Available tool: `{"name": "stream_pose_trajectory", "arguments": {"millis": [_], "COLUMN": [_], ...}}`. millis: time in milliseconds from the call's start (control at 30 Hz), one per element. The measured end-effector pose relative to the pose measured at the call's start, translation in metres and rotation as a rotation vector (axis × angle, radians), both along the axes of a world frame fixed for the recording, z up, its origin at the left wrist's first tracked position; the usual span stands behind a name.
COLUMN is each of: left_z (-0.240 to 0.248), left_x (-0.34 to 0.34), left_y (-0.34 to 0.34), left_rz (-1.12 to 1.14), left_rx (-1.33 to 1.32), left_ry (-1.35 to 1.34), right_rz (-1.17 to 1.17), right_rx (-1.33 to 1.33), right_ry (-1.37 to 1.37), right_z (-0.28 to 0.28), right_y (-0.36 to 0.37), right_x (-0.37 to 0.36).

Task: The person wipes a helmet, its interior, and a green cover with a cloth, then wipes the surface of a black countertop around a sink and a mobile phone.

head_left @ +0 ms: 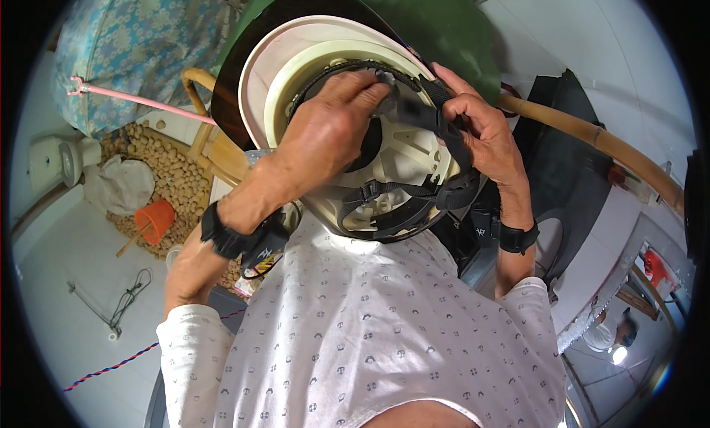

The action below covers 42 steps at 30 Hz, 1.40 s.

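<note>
A helmet is held upturned before my chest, its cream inside facing me. It has a pale pinkish brim and a dark visor edge beyond it. Inside run a black headband and black chin straps with a buckle. My left hand reaches into the helmet, fingers closed at the far side of the headband. Something dark grey lies at those fingertips, too blurred to name. My right hand grips the helmet's right rim together with a black strap, thumb inside and fingers curled around the edge.
A green curved surface stands behind the helmet. Leftward are a flowered blue cover, a pink pole, a bamboo chair, many round tan pieces on the floor and an orange bucket. A mirror leans at right.
</note>
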<state>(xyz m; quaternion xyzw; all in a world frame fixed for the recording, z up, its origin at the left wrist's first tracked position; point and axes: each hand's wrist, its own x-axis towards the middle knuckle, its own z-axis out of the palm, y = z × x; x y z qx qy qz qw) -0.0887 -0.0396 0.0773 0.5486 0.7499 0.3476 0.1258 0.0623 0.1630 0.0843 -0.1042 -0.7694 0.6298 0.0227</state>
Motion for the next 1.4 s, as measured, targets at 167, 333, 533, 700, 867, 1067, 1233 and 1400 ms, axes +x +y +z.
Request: {"name": "stream_pose_trajectory", "arguments": {"millis": [167, 333, 533, 700, 867, 1067, 1233, 1400], "left_z": [-0.036, -0.018, -0.002, -0.032, -0.055, -0.033, -0.041, -0.045], "left_x": [0.003, 0.001, 0.007, 0.033, 0.040, 0.032, 0.030, 0.037], "left_y": [0.008, 0.019, 0.005, 0.023, 0.027, 0.031, 0.029, 0.033], "left_rz": [-0.144, -0.244, -0.198, -0.191, -0.367, -0.282, -0.204, -0.337], "left_rx": [-0.159, -0.477, -0.367, -0.060, -0.245, -0.443, -0.088, -0.207], "left_ry": [0.439, 0.301, -0.301, -0.318, 0.111, -0.084, -0.427, -0.165], "right_rz": [-0.039, -0.073, -0.171, -0.221, -0.235, -0.262, -0.278, -0.320], "right_rx": [0.040, 0.054, -0.041, -0.060, -0.114, -0.123, -0.136, -0.209], "right_ry": [0.045, 0.051, 0.089, 0.025, 0.020, 0.040, 0.019, 0.060], "right_z": [-0.003, -0.008, -0.013, -0.002, 0.000, -0.009, -0.007, -0.016], "right_y": [-0.004, -0.003, -0.006, -0.017, -0.019, -0.018, -0.020, -0.020], "right_x": [-0.001, 0.001, 0.003, 0.004, 0.006, 0.012, 0.008, 0.012]}}
